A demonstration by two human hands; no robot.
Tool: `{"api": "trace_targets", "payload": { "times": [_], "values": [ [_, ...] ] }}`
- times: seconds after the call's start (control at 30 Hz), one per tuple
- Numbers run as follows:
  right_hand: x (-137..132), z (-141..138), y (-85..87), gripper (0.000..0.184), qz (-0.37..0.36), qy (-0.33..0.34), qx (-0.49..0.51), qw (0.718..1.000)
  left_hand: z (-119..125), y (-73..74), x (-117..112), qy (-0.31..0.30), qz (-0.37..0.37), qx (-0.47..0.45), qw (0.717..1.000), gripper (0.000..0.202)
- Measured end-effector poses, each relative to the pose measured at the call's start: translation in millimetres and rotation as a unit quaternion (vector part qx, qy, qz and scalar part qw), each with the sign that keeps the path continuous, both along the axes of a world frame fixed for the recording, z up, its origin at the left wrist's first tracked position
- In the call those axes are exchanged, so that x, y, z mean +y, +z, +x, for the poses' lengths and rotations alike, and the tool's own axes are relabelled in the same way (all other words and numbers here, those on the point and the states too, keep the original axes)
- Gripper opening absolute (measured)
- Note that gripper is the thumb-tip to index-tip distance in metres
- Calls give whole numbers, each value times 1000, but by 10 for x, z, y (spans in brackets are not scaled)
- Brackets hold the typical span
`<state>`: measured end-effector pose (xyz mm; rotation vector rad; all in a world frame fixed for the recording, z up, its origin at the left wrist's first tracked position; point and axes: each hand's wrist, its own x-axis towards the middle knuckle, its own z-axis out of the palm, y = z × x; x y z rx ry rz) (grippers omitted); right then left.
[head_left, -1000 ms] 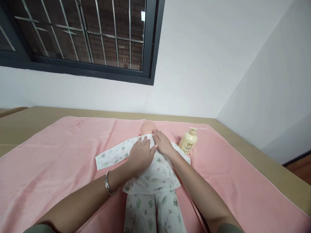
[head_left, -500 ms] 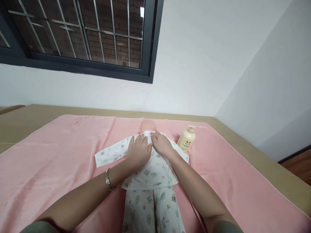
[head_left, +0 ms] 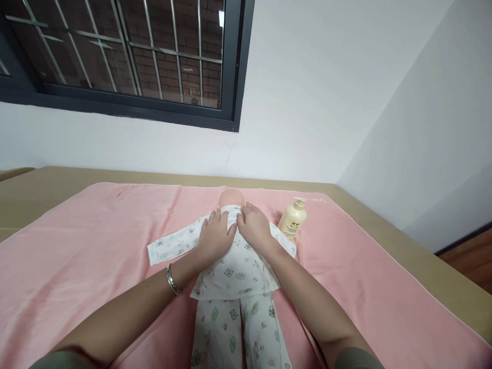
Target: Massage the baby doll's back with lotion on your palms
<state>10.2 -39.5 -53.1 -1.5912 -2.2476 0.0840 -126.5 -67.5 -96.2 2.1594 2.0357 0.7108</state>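
A baby doll [head_left: 231, 197] lies stretched out on a pink blanket, its bald head toward the wall and no face showing. It wears a white printed top [head_left: 240, 274] and matching trousers [head_left: 221, 328]. My left hand [head_left: 216, 237] rests on the upper left of the top, fingers extended and spread a little. Across from it, my right hand [head_left: 254, 225] lies on the upper right, fingers slightly bent over the cloth near the collar. The thumbs are close to each other at the middle. Neither hand grips anything. One sleeve reaches out to the left; my right forearm partly covers the other.
Just right of the doll stands a pale yellow pump bottle [head_left: 292, 220]. The pink blanket [head_left: 365, 266] covers much of a wooden table [head_left: 434, 302]. Behind it rises a white wall [head_left: 292, 102] with a dark-framed, barred window [head_left: 154, 110].
Both hands stay on the doll's top and shift slightly; the left fingers sit a little farther up and left. The whole view has drifted slightly. The bottle and doll keep their places.
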Motion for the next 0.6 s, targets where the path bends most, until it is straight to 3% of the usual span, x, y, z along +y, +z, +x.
{"api": "trace_targets", "payload": {
  "times": [0.1,0.27,0.6],
  "values": [
    [107,14,-93,36,-16,58,30,998,-30,0,74,-1,3,-15,1000,52],
    [90,-11,-129,38,-32,29,-14,999,-71,-2,204,3,-27,-43,999,56],
    [-94,-34,-28,35,-36,3,-89,995,-77,62,257,11,-68,-71,995,63]
  ]
}}
